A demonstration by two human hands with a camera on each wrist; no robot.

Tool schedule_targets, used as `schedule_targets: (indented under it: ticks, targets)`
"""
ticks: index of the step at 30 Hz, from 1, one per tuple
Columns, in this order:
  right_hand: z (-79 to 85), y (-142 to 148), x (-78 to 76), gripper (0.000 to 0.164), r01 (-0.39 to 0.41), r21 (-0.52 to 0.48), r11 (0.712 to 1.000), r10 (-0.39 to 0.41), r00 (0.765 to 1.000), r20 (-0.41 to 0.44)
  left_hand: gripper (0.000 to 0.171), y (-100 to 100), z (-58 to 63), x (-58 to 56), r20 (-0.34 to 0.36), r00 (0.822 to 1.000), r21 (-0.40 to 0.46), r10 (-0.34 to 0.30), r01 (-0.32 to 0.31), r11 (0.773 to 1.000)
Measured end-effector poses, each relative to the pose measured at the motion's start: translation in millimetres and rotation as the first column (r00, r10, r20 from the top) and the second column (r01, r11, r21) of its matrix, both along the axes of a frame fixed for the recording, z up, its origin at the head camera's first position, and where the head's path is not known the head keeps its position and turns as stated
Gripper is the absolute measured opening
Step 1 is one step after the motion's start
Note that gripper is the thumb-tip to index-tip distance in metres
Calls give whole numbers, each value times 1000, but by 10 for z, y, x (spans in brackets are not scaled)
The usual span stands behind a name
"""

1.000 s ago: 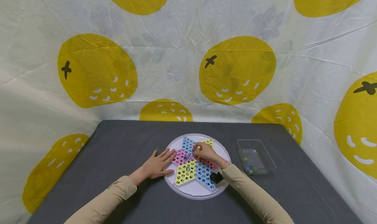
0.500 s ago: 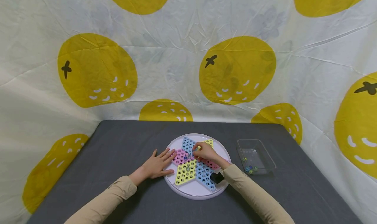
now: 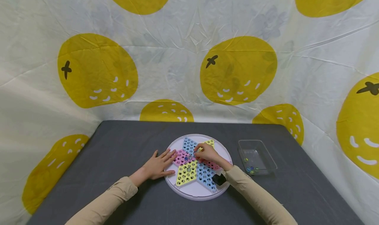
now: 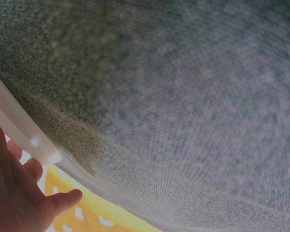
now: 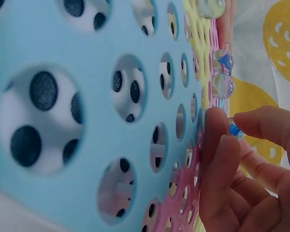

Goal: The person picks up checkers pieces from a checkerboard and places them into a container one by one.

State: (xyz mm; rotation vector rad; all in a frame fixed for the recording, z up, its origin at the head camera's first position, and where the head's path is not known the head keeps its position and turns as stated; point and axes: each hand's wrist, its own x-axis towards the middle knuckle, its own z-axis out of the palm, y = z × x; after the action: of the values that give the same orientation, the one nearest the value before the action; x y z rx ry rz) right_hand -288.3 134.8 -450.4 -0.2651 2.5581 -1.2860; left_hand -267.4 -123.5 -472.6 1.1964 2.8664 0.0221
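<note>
A round white Chinese checkers board (image 3: pixel 197 189) lies on the dark table, its star made of blue, yellow and pink perforated points. My left hand (image 3: pixel 158 165) rests on the board's left edge with fingers spread; the left wrist view shows the thumb below the white rim (image 4: pixel 19 125). Over the star's centre, my right hand (image 3: pixel 208 153) pinches a clear marble with blue inside (image 5: pixel 235 129) between thumb and fingertip, close to the board surface. Beside it sit a blue-cored marble (image 5: pixel 224 61) and a pale clear marble (image 5: pixel 223 86). A yellowish marble (image 5: pixel 211 7) is nearer the yellow point.
Right of the board stands a clear rectangular box (image 3: pixel 262 152), with several blue and yellow-green marbles (image 3: pixel 251 169) inside. A dark grey cloth (image 3: pixel 133 136) covers the table. Behind it hangs a white curtain (image 3: pixel 168 70) printed with yellow fruit.
The right wrist and forearm have shifted very slightly to the right, while the fingertips stay at the board's centre. The left hand has not moved.
</note>
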Motion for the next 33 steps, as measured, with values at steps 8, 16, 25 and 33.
schedule_targets:
  ticks: [8,16,25,33]
  targets:
    - [22,49,72,15,-8,-45,999,7,1000,-12,72,-13,-25,-12,7,1000,2,0,0,1000]
    - [63,138,132,14,-8,32,999,10,997,-78,72,-11,-35,-12,13,1000,9,-5,5,1000]
    - [134,273,200,12,25,88,996,-14,992,-129,72,-16,-18,-6,10,1000,12,-1,1,1000]
    - [224,393,286,13,26,79,997,-16,992,-129,72,-13,-18,-7,17,1000,11,0,0,1000]
